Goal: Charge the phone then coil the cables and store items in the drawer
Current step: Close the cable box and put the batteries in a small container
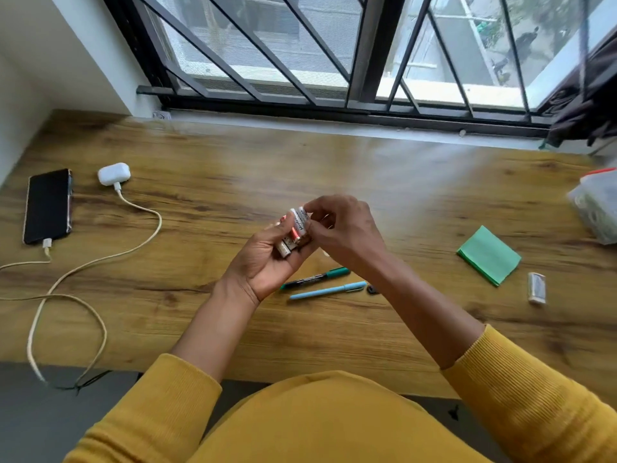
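Wood-grain desk [384, 182] under a barred window [300, 45] carries everything here. At its centre the left hand [267, 262] lies palm-up, fingers curled round a small bundle of AA batteries [295, 230], while the right hand [340, 225] pinches the top battery between thumb and fingertips, seemingly squaring it against the others. The step in hand looks like gathering loose items for the drawer, which is not in view. To do it well, keep the left palm cupped so no cell rolls off, line up the ends, and close the fingers before moving.

Out at nine o'clock the phone [46, 205] lies flat, screen dark, with a cream charging cable [46, 243] plugged into its near end. Just beyond, at about ten o'clock, a white earbuds case [113, 173] has a second cable [147, 212] plugged in. Both cords loop loosely off the near-left edge, uncoiled.

At five o'clock of the hands lie a green marker [317, 277] and a blue pen [329, 290]. At three o'clock sit green sticky notes [487, 255] and, nearer, a small white eraser-like block [536, 287]
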Available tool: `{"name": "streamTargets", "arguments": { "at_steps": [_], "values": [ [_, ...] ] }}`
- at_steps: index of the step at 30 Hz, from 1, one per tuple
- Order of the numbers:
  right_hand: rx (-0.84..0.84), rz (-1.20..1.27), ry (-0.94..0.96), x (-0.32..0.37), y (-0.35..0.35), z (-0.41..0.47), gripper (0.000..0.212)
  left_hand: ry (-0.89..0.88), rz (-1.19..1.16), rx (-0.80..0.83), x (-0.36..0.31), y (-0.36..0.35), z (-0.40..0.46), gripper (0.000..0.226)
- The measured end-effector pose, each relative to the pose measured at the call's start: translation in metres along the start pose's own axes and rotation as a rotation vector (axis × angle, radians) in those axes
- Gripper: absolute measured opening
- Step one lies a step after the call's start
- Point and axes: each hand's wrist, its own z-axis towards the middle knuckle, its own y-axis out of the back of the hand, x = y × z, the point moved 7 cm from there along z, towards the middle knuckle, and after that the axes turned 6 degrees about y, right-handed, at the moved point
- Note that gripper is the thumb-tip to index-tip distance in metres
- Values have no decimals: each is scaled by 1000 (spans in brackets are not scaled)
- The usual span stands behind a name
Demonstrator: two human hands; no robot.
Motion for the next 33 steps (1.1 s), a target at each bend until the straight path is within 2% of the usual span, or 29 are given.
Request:
{"name": "streamTargets", "arguments": {
  "at_steps": [3, 7, 10, 13, 19, 21, 24, 26, 29, 33],
  "values": [
    [9, -1, -1, -8, 7, -5, 22, 34, 47, -61, 6, 2, 8, 41],
    [14, 3, -5, -21, 14, -7, 21, 115, 204, -198, 7, 1, 18, 27],
    [-15, 0, -41, -36, 25, -8, 22, 208, 336, -300, 1, 1, 29, 31],
    [-31, -9, -75, -50, 34, -9, 20, 316, 546, -304, -7, -6, 44, 39],
    [-44, -60, -162, -77, 37, -12, 19, 454, 1060, -320, -31, -23, 76, 30],
    [-42, -102, -195, -83, 31, -14, 29, 492, 1218, -323, -35, -28, 85, 27],
    [38, -185, -277, -92, 9, -18, 66, 501, 1399, -346, -36, -31, 96, 25],
    [121, -238, -333, -97, -8, -20, 81, 501, 1438, -340, -36, -30, 102, 26],
    [155, -359, -359, -100, -19, -19, 86, 491, 1429, -331, -36, -27, 106, 25],
    [178, -395, -292, -98, -23, -12, 79, 432, 1442, -368, -36, -27, 104, 23]
  ]
}}
